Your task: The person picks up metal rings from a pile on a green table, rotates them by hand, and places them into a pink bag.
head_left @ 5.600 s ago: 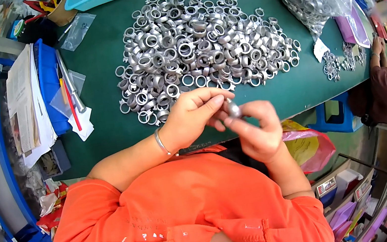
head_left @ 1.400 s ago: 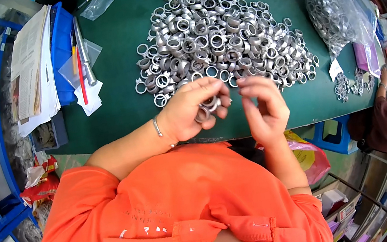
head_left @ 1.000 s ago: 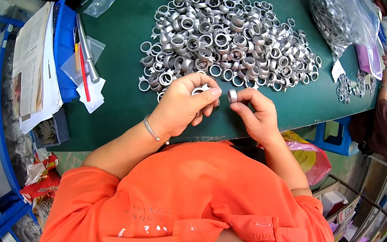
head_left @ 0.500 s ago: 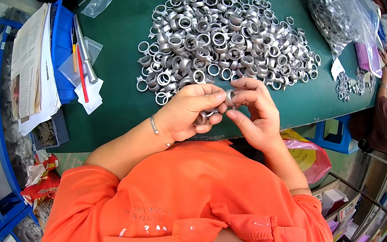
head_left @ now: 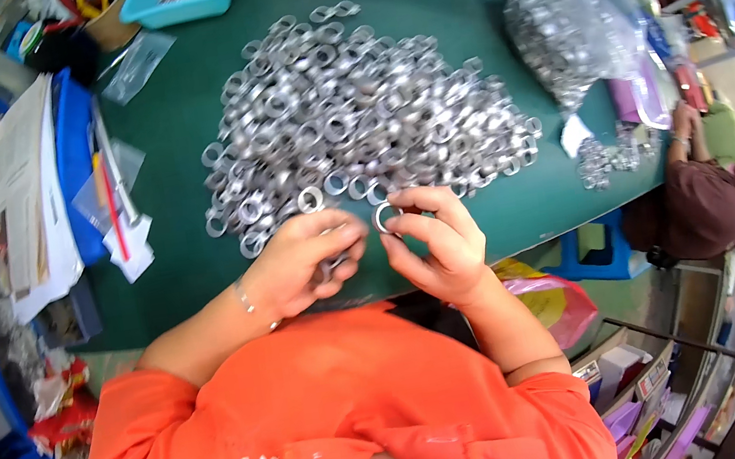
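Between the thumb and fingers of my right hand (head_left: 442, 242) is a single silver-grey metal ring (head_left: 379, 218), held upright near the front edge of the pile. My left hand (head_left: 307, 256) is curled a short way to its left, blurred by motion. Some metal rings (head_left: 331, 264) show in its bent fingers; how many I cannot make out. Just beyond both hands spreads a large heap of similar metal rings (head_left: 349, 104), many with a small tab at the side. The two hands are apart from each other.
The heap lies on a green table (head_left: 190, 284). At left stand a blue tray (head_left: 76, 168) with papers and a red pen (head_left: 114, 210). A turquoise tray (head_left: 187, 7) is at the back. Bagged rings (head_left: 561, 29) lie right, near another person (head_left: 700, 194).
My hands have drawn apart; the right has carried a ring away from the left. The whole view has shifted, so the heap appears farther left and the turquoise tray shows.
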`<act>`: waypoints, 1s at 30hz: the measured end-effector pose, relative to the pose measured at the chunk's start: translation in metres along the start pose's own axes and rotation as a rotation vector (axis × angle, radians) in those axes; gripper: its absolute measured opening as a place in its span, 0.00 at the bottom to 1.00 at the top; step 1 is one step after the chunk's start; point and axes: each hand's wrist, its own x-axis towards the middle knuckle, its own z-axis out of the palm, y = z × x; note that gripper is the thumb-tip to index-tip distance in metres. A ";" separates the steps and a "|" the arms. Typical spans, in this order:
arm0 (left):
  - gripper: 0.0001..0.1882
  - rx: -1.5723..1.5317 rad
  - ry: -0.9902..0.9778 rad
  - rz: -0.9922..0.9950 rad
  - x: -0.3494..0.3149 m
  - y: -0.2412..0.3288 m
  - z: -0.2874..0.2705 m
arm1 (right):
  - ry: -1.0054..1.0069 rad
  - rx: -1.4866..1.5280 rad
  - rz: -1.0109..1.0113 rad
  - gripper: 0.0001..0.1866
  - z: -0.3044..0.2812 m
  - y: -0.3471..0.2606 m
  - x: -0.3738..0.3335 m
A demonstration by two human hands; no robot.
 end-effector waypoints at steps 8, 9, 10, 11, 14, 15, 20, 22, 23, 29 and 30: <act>0.04 -0.033 -0.045 0.074 0.002 -0.003 0.000 | 0.652 -0.862 -0.238 0.08 -0.169 0.091 0.123; 0.04 -0.033 -0.057 0.088 0.001 -0.004 -0.002 | 0.581 -0.999 -0.170 0.07 -0.188 0.104 0.131; 0.04 -0.037 -0.053 0.098 -0.002 -0.006 -0.005 | 0.501 -1.119 -0.092 0.06 -0.199 0.115 0.133; 0.05 -0.036 -0.053 0.099 -0.004 -0.005 -0.006 | 0.487 -1.077 -0.108 0.06 -0.200 0.123 0.130; 0.06 -0.041 -0.012 0.109 0.000 -0.007 -0.009 | 0.361 -0.915 -0.169 0.06 -0.146 0.097 0.111; 0.06 -0.056 -0.022 0.118 -0.002 -0.007 -0.013 | 0.210 -0.697 -0.024 0.07 -0.112 0.077 0.099; 0.07 -0.040 -0.040 0.124 -0.007 -0.006 -0.016 | -0.400 -0.391 0.003 0.09 -0.012 0.035 0.021; 0.07 -0.031 -0.028 0.130 -0.006 -0.006 -0.016 | -0.285 -0.474 0.041 0.09 0.001 0.038 0.005; 0.07 -0.026 -0.023 0.132 -0.006 -0.006 -0.017 | -0.277 -0.517 0.050 0.10 0.003 0.040 0.001; 0.05 0.018 -0.025 0.125 0.003 -0.012 -0.010 | -0.222 -0.389 0.176 0.09 0.009 0.036 0.000; 0.05 0.051 -0.019 0.139 0.003 -0.011 -0.009 | -0.219 -0.278 0.208 0.09 0.009 0.037 0.002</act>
